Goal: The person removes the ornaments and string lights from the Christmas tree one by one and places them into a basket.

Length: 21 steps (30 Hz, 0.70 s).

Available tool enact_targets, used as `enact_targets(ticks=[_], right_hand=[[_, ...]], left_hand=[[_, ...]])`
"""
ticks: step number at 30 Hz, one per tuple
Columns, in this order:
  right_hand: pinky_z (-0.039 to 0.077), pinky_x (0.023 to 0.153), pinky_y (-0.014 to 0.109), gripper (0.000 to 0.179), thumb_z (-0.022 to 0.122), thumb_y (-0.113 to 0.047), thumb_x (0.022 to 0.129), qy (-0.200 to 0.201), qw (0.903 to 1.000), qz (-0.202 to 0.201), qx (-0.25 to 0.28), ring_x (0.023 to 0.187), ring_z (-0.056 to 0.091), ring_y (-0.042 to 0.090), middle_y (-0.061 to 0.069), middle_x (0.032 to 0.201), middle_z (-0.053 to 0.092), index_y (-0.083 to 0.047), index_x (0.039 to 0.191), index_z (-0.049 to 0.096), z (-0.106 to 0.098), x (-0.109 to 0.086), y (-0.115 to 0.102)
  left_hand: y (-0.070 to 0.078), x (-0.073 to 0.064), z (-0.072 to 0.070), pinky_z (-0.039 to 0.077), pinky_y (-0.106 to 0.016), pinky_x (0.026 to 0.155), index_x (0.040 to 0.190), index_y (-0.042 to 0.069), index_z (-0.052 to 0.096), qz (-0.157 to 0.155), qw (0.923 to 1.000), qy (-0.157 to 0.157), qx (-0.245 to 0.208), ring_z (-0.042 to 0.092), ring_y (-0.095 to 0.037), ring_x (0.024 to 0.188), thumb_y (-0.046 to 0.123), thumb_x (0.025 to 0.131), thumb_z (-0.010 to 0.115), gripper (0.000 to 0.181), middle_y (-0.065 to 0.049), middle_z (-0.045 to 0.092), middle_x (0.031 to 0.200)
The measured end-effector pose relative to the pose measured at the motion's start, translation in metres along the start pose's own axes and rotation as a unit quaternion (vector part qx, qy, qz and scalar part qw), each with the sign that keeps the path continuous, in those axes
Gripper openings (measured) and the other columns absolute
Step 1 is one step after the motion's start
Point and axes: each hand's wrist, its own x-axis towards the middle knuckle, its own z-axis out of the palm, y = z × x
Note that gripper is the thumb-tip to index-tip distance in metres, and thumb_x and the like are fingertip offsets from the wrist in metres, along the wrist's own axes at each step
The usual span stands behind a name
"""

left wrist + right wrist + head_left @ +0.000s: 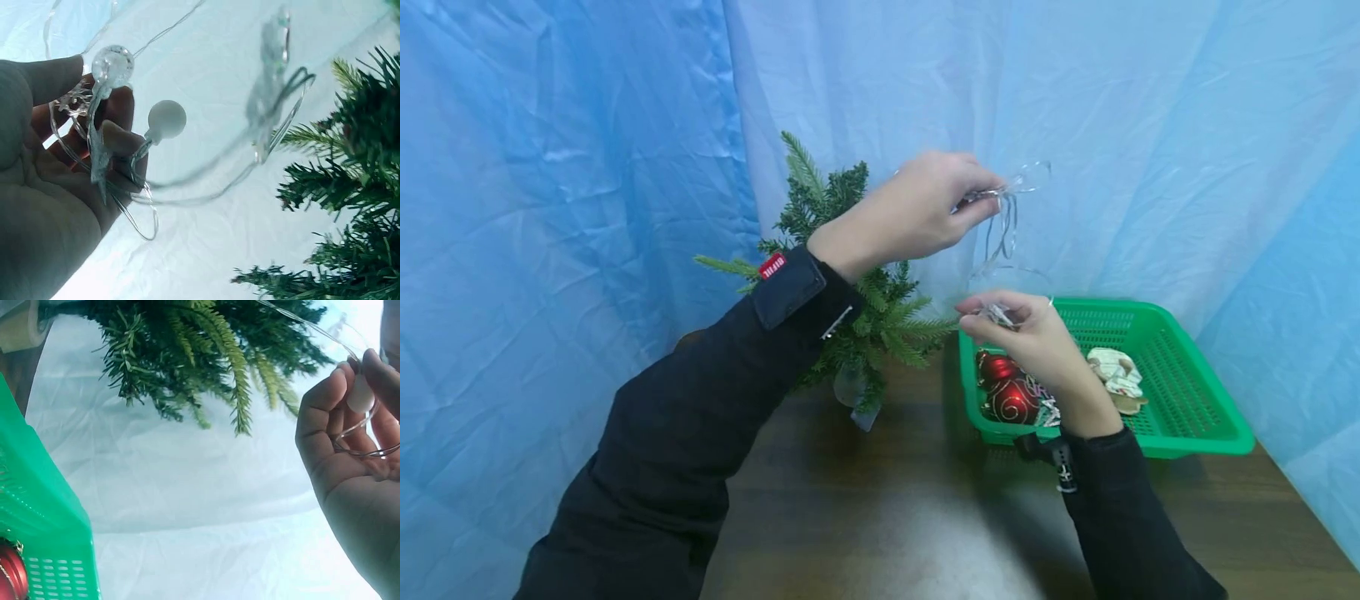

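Observation:
A string of fairy lights with thin clear wire runs between both hands. My left hand, raised in front of the tree, pinches a looped part of it. In the left wrist view a clear round bulb and a white ball bulb hang by those fingers. Lower down, my right hand pinches another part of the string above the basket's near left corner. A white bulb shows between its thumb and fingers. A small green Christmas tree stands left of the right hand, partly hidden by the left arm.
On the brown table a green plastic basket stands at the right. Inside it lie red baubles and some flat cream-coloured ornaments. Light blue curtains hang behind and beside the table.

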Motion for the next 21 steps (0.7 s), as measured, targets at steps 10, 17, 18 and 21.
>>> enact_targets(ticks=[10,17,18,21], right_hand=[[0.056,0.081,0.028,0.015,0.067,-0.004,0.098,0.029,0.9984,-0.048,-0.004,0.101,0.065,0.022,0.012,0.112,0.070,-0.002,0.111,0.073,-0.002,-0.026,-0.001],[0.056,0.076,0.023,0.016,0.065,0.009,0.094,0.056,0.9929,-0.105,-0.001,0.088,0.067,0.017,0.011,0.104,0.072,0.005,0.108,0.072,-0.007,-0.045,0.004],[0.057,0.076,0.023,0.016,0.065,0.011,0.093,0.058,0.9921,-0.111,0.003,0.087,0.068,0.015,0.011,0.103,0.073,0.006,0.107,0.071,-0.007,-0.047,0.004],[0.058,0.075,0.024,0.020,0.062,0.017,0.092,0.058,0.9909,-0.120,0.019,0.085,0.070,0.014,0.011,0.103,0.073,0.006,0.105,0.071,-0.006,-0.052,0.005]], left_hand=[[0.031,-0.010,0.007,0.045,-0.026,0.080,0.131,0.009,0.068,0.027,0.9962,-0.029,0.078,0.058,-0.017,0.094,0.020,0.108,0.052,0.030,-0.005,0.066,0.111],[0.054,-0.022,0.015,0.045,-0.027,0.083,0.121,0.012,0.071,0.014,0.9900,-0.045,0.133,0.058,-0.018,0.093,0.021,0.108,0.051,0.026,-0.002,0.065,0.101],[0.057,-0.025,0.017,0.046,-0.027,0.083,0.119,0.013,0.071,0.006,0.9889,-0.047,0.141,0.057,-0.018,0.093,0.022,0.108,0.051,0.025,-0.001,0.064,0.101],[0.062,-0.037,0.025,0.047,-0.027,0.084,0.118,0.015,0.071,-0.021,0.9865,-0.052,0.154,0.058,-0.017,0.095,0.023,0.107,0.053,0.023,0.000,0.065,0.103]])
